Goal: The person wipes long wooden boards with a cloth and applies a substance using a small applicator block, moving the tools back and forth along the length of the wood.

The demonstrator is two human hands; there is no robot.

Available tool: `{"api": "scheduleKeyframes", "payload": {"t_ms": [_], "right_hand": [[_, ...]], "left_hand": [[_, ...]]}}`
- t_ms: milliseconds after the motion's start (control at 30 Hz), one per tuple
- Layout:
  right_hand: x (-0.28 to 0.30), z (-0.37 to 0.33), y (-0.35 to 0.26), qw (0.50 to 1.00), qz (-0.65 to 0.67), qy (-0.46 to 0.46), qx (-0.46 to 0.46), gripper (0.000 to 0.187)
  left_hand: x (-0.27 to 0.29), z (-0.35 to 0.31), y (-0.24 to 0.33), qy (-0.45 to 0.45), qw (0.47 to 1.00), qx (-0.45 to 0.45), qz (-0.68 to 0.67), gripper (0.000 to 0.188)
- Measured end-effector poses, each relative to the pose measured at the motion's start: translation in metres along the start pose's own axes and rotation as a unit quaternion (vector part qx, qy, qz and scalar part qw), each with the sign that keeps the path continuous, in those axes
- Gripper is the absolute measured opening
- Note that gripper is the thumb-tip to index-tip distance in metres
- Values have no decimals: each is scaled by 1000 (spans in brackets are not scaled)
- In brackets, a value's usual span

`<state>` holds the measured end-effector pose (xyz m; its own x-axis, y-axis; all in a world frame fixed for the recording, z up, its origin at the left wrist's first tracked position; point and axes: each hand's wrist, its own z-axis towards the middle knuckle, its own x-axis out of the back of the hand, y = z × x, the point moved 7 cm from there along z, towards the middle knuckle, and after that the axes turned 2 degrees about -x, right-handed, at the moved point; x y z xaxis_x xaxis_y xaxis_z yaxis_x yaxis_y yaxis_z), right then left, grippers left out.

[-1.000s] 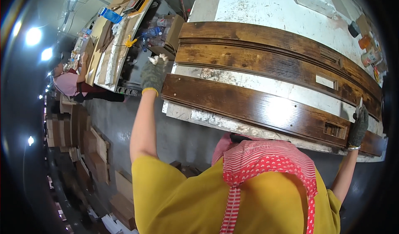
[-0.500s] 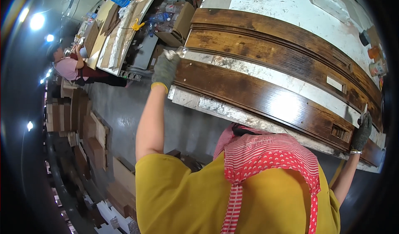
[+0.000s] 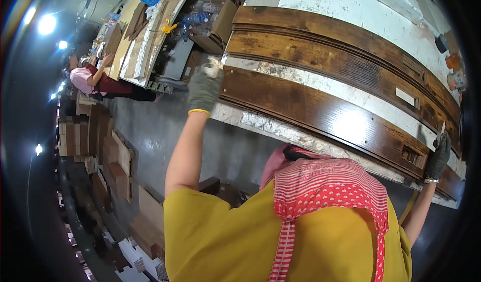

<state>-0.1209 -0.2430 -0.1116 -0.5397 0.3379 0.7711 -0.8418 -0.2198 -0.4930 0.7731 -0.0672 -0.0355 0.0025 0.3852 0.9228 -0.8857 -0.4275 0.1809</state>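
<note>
A long dark-brown stained wood board lies along the near edge of the white worktable; a small rectangular cutout shows near its right end. At its left end my left hand, in a grey-green glove with a yellow cuff, is closed around a pale crumpled wad, slightly blurred. My right hand, in a dark glove, is closed at the board's right end on a slim tool with a pale tip; its handle is mostly hidden by the fingers.
Two more brown boards lie side by side farther back. Small jars stand at the table's far right. Left of the table are a cardboard box of plastic bottles and another bench, where a co-worker stands.
My left hand has moved slightly down and right at the board's left end, still holding the pale wad. My right hand stays nearly in place. The co-worker's arms have shifted.
</note>
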Motion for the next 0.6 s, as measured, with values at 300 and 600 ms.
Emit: {"api": "scheduleKeyframes", "payload": {"t_ms": [300, 600], "right_hand": [[-2, -2, 19, 999, 40, 3, -6, 48], [-1, -1, 12, 949, 263, 40, -170, 35]], "left_hand": [[17, -25, 38, -29, 999, -38, 13, 31], [-25, -136, 245, -46, 903, -423, -59, 39]]}}
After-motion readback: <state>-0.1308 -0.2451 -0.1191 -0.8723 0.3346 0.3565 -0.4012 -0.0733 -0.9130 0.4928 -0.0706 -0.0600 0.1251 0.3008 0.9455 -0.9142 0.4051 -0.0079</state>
